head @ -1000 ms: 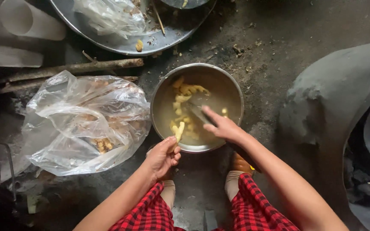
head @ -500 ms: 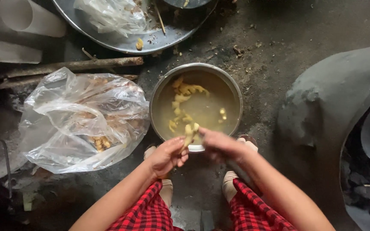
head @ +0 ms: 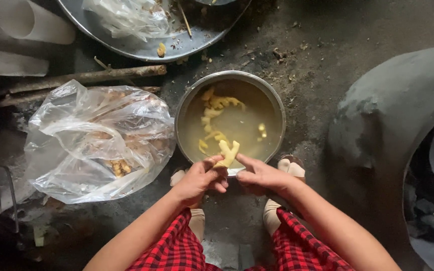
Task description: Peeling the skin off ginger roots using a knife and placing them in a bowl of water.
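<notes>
My left hand grips a pale yellow forked piece of ginger root over the near rim of a round metal bowl. My right hand is closed just beside it, fingertips touching the root's lower end; whether it holds a small tool is hidden. The bowl holds cloudy water with several peeled yellow pieces floating in it. Both hands are above my feet and red checked trousers.
A clear plastic bag with more ginger lies left of the bowl. Sticks and a large metal tray lie behind. A grey clay stove stands at the right. The floor is dark earth.
My right hand came out of the bowl's water and back to the near rim. It now meets my left hand at the ginger piece, which my left hand has raised over the rim.
</notes>
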